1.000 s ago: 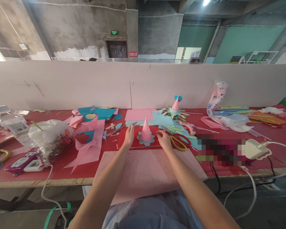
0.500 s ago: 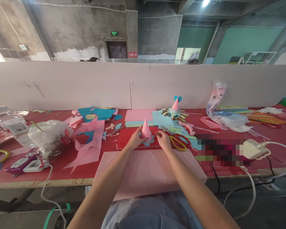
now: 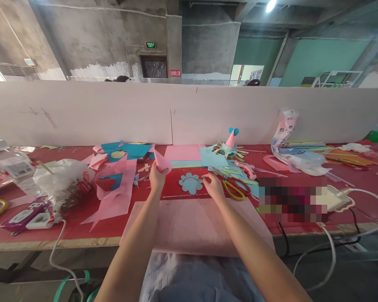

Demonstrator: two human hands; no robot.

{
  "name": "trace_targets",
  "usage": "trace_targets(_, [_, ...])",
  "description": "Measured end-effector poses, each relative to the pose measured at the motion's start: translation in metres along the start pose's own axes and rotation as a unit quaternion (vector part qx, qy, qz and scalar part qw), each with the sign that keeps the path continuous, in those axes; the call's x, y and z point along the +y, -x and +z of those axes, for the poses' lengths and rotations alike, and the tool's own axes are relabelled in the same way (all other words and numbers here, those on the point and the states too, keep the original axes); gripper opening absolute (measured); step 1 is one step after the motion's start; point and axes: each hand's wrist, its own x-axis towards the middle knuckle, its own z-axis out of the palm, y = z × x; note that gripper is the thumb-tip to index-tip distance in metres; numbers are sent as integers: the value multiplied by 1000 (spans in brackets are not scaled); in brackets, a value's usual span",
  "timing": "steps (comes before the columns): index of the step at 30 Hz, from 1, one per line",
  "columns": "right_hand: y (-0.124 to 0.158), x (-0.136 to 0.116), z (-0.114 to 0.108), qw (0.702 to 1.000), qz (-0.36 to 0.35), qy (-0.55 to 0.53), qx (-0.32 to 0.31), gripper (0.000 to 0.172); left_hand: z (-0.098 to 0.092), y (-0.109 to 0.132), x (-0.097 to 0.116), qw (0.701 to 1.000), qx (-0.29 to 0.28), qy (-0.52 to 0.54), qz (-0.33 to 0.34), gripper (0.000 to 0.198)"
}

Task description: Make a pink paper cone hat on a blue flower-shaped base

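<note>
My left hand (image 3: pixel 157 178) is closed around a pink paper cone (image 3: pixel 162 162), which is raised and tilted to the left. To its right, a light blue paper flower (image 3: pixel 190 183) with rounded petals and a faint ring in its middle lies flat on a red sheet (image 3: pixel 173 191). Beside the flower's right edge is my right hand (image 3: pixel 212 184). Its thumb and forefinger are bent together in a pinch; anything between them is too small to make out.
Scissors with yellow and red handles (image 3: pixel 234 189) lie right of my right hand. Behind stands a finished-looking pink cone (image 3: pixel 231 138) on fringed strips, with a pink glue gun (image 3: pixel 247 169) nearby. Cut pink paper (image 3: pixel 126 188) and a bagged drink (image 3: pixel 67 184) are at left.
My left hand has lifted the pink cone off the blue flower and carried it left, tilting it. The whole flower now shows. My right hand has hardly moved, still pinched.
</note>
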Motion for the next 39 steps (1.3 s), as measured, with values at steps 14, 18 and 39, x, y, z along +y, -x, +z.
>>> trace_targets(14, [10,-23,-4,994,-53,40,-83,33,-23,-17,-28,970,155,-186,-35,68])
trace_targets(18, [14,-27,-4,980,-96,86,-152,42,-25,-9,-10,960,227,-165,22,71])
trace_targets(39, [8,-16,3,989,-79,58,-115,18,43,28,-10,925,-277,-51,256,24])
